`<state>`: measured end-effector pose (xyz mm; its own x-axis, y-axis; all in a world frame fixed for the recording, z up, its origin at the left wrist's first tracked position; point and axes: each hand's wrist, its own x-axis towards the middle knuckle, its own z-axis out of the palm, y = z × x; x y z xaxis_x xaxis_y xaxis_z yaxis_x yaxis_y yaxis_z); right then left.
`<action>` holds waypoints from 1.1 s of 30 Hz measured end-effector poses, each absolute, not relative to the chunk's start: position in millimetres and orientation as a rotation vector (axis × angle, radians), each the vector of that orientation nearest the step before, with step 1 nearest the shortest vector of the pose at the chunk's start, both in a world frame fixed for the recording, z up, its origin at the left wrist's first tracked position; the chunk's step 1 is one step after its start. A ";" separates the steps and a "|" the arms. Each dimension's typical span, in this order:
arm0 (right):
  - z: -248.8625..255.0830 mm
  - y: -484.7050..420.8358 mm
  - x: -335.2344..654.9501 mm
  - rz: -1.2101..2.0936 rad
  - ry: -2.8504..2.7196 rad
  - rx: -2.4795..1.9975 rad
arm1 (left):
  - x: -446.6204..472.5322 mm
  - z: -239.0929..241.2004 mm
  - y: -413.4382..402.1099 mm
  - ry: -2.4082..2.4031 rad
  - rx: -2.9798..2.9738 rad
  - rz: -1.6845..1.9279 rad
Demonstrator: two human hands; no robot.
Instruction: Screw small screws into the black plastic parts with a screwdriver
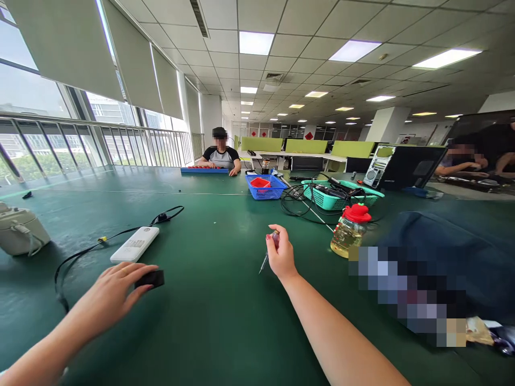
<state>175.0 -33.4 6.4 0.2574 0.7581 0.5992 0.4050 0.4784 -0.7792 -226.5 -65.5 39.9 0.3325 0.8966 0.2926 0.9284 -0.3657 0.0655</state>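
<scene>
My left hand (120,287) is closed around a small black block-shaped object (155,278), its dark end sticking out between thumb and fingers. What kind of thing it is, I cannot make out. My right hand (282,252) grips a screwdriver (264,262) by its handle, the thin metal shaft pointing down and to the left, near the green tabletop (217,321). Just beyond my left hand lies a white power strip (135,244) with labels facing up and a black cord (116,234).
To the right stands a jar with a red lid (351,236), beside a dark bag (434,252). Farther back are a blue basket (265,192), a green basket (330,201) with cables, and a computer tower (380,166). A beige bag (22,230) sits left. Another person (221,155) sits across.
</scene>
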 end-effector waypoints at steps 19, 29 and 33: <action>-2.1 -34.5 175.9 0.319 -1.530 -1.153 | -10.2 -0.3 -28.2 -1.343 -2.991 -0.598; 19.7 -71.0 174.1 0.257 -1.635 -1.003 | -15.5 -6.6 -22.2 -1.347 -3.048 -0.744; 18.8 -80.3 163.7 0.068 -1.842 -0.833 | -15.1 -6.2 -24.0 -1.353 -3.018 -0.802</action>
